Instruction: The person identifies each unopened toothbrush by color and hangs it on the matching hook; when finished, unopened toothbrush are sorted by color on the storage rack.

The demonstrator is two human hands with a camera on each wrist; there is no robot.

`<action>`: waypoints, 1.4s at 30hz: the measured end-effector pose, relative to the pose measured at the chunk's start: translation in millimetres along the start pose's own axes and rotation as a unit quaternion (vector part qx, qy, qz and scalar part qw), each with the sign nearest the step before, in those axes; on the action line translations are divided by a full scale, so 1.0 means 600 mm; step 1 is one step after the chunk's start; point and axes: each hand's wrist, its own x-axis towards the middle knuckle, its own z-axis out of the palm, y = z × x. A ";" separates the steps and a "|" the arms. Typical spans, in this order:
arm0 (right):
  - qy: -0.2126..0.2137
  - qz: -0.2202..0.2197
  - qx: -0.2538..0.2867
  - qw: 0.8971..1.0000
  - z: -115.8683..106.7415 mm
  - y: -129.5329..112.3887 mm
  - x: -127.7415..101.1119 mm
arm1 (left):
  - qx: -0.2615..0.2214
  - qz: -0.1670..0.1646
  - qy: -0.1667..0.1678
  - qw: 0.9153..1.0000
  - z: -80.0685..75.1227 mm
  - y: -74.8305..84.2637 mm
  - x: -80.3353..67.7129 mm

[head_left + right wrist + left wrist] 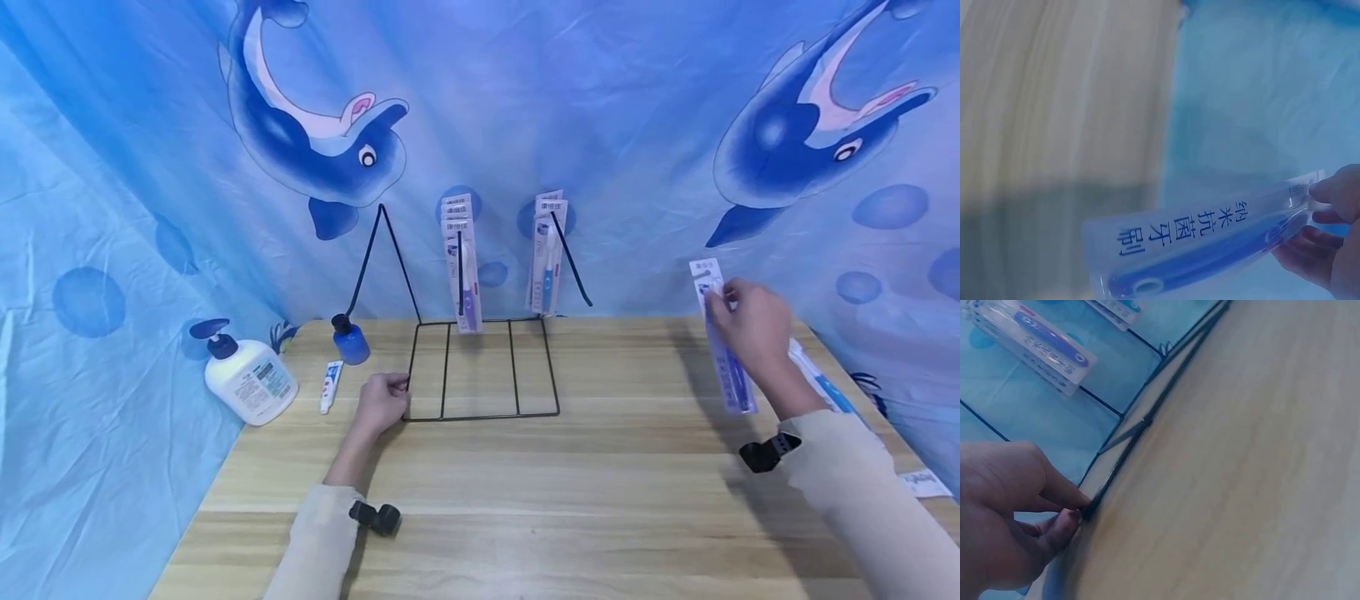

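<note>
I work at a light wooden table (600,467) with pale plank grain, and around it hangs a blue cloth backdrop printed with dolphins (315,142) and bubbles, which closes the space on the back and both sides. My left hand (381,402) pinches the front left corner of the black wire display rack (480,367), which stands on the table near the back; its flat base lies on the wood. On its upright hooks hang two bunches of packaged toothbrushes (462,262). My right hand (750,321) is lifted above the right side of the table and its fingers pinch the top of a clear flat pack with a blue toothbrush inside (726,350). At the left edge lie a white pump bottle (247,379), a small blue bottle (349,340) and a small white tube (330,386).
</note>
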 end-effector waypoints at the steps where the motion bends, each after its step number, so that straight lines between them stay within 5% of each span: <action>1: 0.013 -0.014 0.006 1.000 -0.005 -0.015 -0.001 | 0.001 -0.003 -0.003 1.000 -0.001 0.000 0.000; 14: 0.105 -0.112 0.097 0.983 -0.082 -0.178 -0.048 | 0.013 -0.001 -0.020 1.000 -0.004 0.006 -0.003; 24: 0.137 -0.192 0.184 0.954 -0.142 -0.307 -0.098 | 0.025 0.009 -0.013 1.000 -0.004 0.002 -0.003; 35: 0.105 -0.259 0.305 0.910 -0.115 -0.412 -0.132 | 0.009 0.008 -0.022 1.000 -0.004 -0.003 0.001; 42: 0.088 -0.279 0.297 0.909 -0.078 -0.446 -0.140 | 0.002 0.009 -0.017 1.000 -0.005 -0.004 0.000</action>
